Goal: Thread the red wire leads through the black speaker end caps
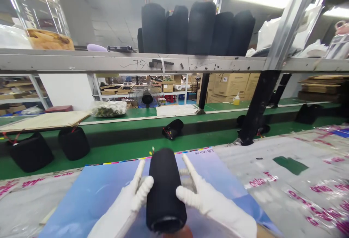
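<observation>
We've got a black fabric-covered cylinder [166,190] btwn our two white-gloved hands, low in view, tilted w/ its round open end toward us, over a blue printed sheet [218,179]. L hand [122,205]: fingers [145,189] pressed on the cylinder's left side, one finger spread up & off it. R hand [212,209]: same on the right side, fingers [185,196] pressed in, one finger spread up & away. So a squeeze from both sides, no pinch. Tiny wire ends [151,151] show just past the far end. Sheet lies on a plastic-covered bench [286,194] w/ pink print. Beyond it, a green conveyor belt [122,136] carries black bundles [73,143], some w/ red wires. Above, a grey metal shelf [81,61] holds a row of black cylinders [199,28] & a big glass jar [35,12]
</observation>
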Motion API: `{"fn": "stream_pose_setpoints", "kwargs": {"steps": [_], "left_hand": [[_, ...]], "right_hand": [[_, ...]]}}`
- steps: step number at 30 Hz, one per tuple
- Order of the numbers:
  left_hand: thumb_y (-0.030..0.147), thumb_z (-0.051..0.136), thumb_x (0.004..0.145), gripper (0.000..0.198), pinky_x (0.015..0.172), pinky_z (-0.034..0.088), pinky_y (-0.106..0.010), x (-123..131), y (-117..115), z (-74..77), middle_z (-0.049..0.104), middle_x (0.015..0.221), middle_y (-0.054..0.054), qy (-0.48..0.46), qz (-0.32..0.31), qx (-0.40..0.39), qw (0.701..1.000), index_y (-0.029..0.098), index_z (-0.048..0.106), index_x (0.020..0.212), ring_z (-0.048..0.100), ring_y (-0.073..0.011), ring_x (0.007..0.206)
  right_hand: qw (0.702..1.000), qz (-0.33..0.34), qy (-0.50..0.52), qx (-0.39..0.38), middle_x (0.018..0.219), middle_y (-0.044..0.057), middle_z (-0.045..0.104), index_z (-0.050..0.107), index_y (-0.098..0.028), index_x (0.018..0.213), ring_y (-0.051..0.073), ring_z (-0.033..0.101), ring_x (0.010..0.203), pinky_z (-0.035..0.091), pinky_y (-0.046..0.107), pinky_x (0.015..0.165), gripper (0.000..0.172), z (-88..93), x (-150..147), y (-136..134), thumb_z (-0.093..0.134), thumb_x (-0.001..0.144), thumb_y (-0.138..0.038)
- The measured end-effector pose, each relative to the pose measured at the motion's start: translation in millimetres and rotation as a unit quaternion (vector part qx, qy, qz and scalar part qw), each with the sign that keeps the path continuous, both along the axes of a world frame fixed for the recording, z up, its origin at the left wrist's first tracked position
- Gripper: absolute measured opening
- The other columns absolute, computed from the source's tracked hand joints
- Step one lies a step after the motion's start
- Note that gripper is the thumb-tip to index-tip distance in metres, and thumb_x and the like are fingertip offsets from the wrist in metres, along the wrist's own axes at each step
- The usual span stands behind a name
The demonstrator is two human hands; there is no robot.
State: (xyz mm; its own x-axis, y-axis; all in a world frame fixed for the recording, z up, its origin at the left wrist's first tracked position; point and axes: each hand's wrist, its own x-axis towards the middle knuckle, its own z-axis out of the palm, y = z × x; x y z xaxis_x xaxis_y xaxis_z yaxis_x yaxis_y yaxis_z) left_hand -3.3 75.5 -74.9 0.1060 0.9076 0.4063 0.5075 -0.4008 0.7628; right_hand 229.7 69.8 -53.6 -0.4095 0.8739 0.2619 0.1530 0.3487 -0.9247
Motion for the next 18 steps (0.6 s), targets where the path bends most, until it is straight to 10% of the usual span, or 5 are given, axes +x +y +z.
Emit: {"fn": "stream_pose_setpoints", "kwargs": {"steps": [4,7,13,16,18], "left_hand": [[0.064,0.058,0.083,0.093,0.103,0.048,-0.050,10,-9,-4.7,0.057,0.140,-0.017,-0.080,-0.056,0.048,0.994,0.024,0.015,0.155,0.057,-0.0305,0.126],[0.064,0.068,0.075,0.087,0.112,0.034,-0.055,7,-9,-5.9,0.055,0.142,-0.015,-0.083,-0.050,0.064,0.993,0.024,0.038,0.146,0.043,-0.0348,0.137],[0.078,0.065,0.064,0.101,0.101,0.049,-0.051,-8,-5,-20.3,0.063,0.130,-0.017,-0.116,-0.153,-0.049,0.980,0.020,0.039,0.143,0.059,-0.0359,0.123],[0.070,0.062,0.075,0.083,0.094,0.056,-0.044,-21,-25,-34.7,0.056,0.135,-0.012,-0.118,-0.031,0.055,0.991,0.030,0.036,0.143,0.062,-0.0297,0.119],[0.037,0.066,0.088,0.031,0.091,0.057,-0.035,-32,-42,-39.6,0.061,0.116,-0.001,-0.046,0.073,0.190,0.978,0.038,0.057,0.118,0.066,-0.0197,0.109]], "right_hand": [[0.975,-0.051,-0.019,0.215,0.154,0.015,0.028,0.007,-0.030,0.155,0.033,0.033,0.143,0.035,0.048,0.114,0.104,-12.3,-23,-3,0.077,0.079,-0.042],[0.953,-0.101,-0.059,0.281,0.150,0.017,0.022,0.001,-0.029,0.156,0.037,0.043,0.135,0.042,0.049,0.109,0.107,-40.4,-30,1,0.074,0.079,-0.045],[0.953,-0.092,-0.074,0.279,0.145,0.015,0.030,0.009,-0.028,0.155,0.035,0.053,0.126,0.050,0.047,0.102,0.098,-82.3,-17,-3,0.070,0.080,-0.047],[0.944,-0.118,-0.058,0.301,0.140,0.012,0.043,0.023,-0.029,0.150,0.029,0.051,0.127,0.047,0.041,0.106,0.073,-71.9,0,-10,0.063,0.090,-0.036],[0.927,-0.148,-0.055,0.340,0.131,0.009,0.053,0.040,-0.031,0.140,0.025,0.053,0.123,0.045,0.040,0.107,0.053,-56.7,10,-13,0.060,0.091,-0.023]]}}
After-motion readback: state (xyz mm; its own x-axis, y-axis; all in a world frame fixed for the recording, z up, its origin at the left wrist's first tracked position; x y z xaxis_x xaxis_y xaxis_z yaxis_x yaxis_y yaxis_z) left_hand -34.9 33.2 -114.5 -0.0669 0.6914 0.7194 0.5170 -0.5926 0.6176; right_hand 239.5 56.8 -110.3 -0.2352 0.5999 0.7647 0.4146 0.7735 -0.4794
